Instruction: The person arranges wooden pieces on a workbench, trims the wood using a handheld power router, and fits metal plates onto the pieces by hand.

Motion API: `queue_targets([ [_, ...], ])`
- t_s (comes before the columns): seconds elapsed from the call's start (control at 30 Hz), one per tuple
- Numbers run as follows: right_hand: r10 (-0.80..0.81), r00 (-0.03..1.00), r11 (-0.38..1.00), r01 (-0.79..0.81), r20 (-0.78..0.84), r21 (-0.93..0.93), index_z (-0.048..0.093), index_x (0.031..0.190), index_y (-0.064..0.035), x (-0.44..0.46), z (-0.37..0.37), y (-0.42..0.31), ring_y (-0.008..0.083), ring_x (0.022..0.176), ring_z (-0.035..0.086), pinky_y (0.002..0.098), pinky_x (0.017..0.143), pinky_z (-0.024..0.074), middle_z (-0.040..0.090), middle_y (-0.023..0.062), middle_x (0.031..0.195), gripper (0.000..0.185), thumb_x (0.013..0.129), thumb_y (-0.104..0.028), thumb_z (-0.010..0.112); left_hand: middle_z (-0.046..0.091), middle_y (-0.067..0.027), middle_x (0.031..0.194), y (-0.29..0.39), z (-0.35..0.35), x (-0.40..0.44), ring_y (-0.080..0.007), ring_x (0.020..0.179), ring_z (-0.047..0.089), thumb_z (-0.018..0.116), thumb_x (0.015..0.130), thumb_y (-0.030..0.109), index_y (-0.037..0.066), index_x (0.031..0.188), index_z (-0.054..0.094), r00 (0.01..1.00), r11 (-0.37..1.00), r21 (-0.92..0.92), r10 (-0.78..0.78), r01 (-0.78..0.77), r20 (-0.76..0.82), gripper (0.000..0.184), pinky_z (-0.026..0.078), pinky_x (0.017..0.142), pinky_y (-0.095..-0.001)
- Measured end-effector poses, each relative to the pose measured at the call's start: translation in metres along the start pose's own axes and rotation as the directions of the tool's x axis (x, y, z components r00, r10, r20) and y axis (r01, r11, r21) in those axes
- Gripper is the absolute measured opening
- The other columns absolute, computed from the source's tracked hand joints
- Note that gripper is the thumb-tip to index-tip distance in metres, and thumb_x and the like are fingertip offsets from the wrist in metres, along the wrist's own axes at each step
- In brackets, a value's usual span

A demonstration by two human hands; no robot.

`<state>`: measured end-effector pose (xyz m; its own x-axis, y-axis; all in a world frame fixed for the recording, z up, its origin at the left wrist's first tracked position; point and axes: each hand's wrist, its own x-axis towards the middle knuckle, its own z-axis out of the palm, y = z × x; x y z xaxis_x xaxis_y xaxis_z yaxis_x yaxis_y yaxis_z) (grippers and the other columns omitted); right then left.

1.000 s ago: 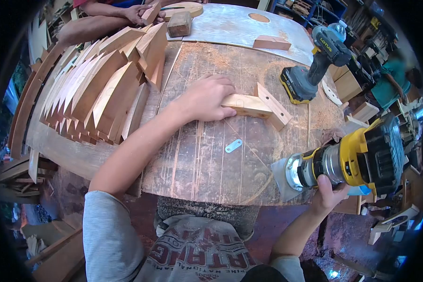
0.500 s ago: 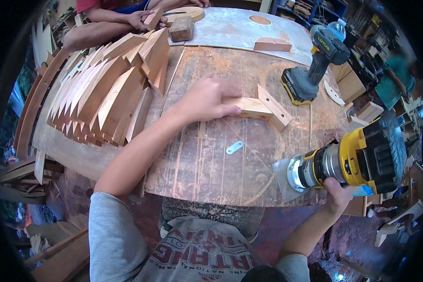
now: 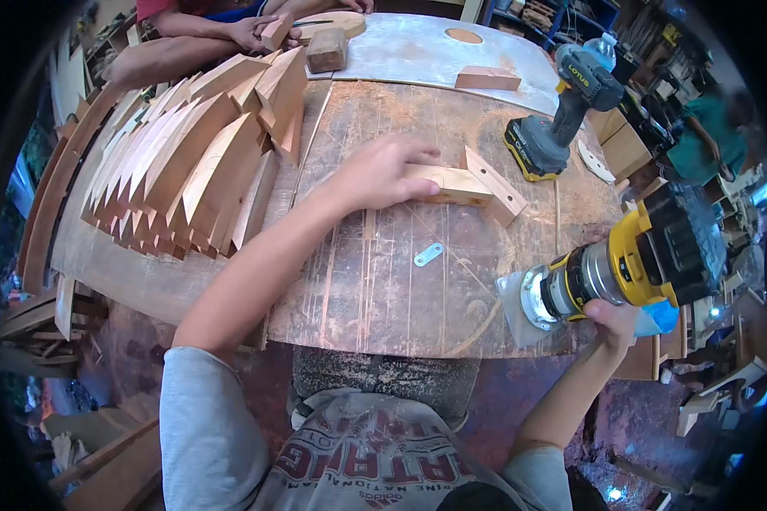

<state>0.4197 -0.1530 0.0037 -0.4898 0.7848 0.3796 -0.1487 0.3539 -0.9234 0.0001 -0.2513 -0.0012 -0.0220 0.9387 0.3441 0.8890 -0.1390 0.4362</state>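
Note:
My left hand [image 3: 389,173] is closed around the left end of a wooden piece [image 3: 458,185], whose right end meets an angled crosspiece [image 3: 496,188] with two dark holes. My right hand [image 3: 612,320] grips a yellow and black router [image 3: 626,260], tilted on its side, its clear base plate at the left over the table's front right edge. Between the hands a small metal plate [image 3: 429,254] with two holes lies flat on the table. A cordless drill [image 3: 562,115] stands on its battery beyond the crosspiece.
Curved wooden pieces [image 3: 217,162] are stacked at the left of the worktable [image 3: 358,298]. A wooden block [image 3: 326,49] and a wood offcut [image 3: 487,78] lie at the back. Another person's hand [image 3: 251,32] holds wood at the back left; a person [image 3: 709,140] is at the far right.
The router and my right hand have shifted slightly up in view. My left hand keeps its hold on the wooden piece, its fingers slightly moved.

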Motion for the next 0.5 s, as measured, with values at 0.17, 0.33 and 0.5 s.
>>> queue_targets([
  [0.17, -0.048, 0.991, 0.998, 0.052, 0.125, -0.031, 0.054, 0.142, 0.0015, 0.018, 0.021, -0.024, 0.0273, 0.116, 0.067, 0.0404, 0.1, 0.0562, 0.065, 0.015, 0.129, 0.093, 0.063, -0.027, 0.097, 0.073, -0.0094, 0.13, -0.004, -0.019, -0.001, -0.0228, 0.121, 0.066, 0.07, 0.1, 0.031, 0.005, 0.131, 0.071, 0.966, 0.929, -0.369, -0.088, -0.008, -0.244, 0.041, 0.05, 0.106, -0.0393],
  [0.33, -0.129, 0.991, 0.989, 0.13, -0.022, 0.073, 0.054, 0.143, 0.0006, 0.008, 0.024, -0.005, 0.0264, 0.116, 0.067, 0.0407, 0.102, 0.0559, 0.066, 0.0153, 0.131, 0.091, 0.063, -0.017, 0.096, 0.076, -0.0079, 0.117, 0.007, -0.059, -0.012, -0.015, 0.114, 0.067, 0.062, 0.107, 0.024, -0.001, 0.122, 0.075, 0.914, 0.777, -0.613, -0.135, -0.142, -0.382, 0.032, 0.051, 0.103, -0.033],
  [0.5, -0.143, 0.962, 0.983, 0.165, -0.234, 0.076, 0.053, 0.143, 0.0025, -0.007, 0.025, 0.008, 0.0259, 0.115, 0.069, 0.0404, 0.103, 0.0547, 0.067, 0.0123, 0.129, 0.094, 0.064, -0.02, 0.098, 0.079, -0.007, 0.106, 0.014, -0.051, -0.025, -0.013, 0.1, 0.071, 0.066, 0.105, 0.019, -0.003, 0.114, 0.077, 0.904, 0.778, -0.599, -0.102, -0.188, -0.416, 0.026, 0.055, 0.091, -0.0289],
])
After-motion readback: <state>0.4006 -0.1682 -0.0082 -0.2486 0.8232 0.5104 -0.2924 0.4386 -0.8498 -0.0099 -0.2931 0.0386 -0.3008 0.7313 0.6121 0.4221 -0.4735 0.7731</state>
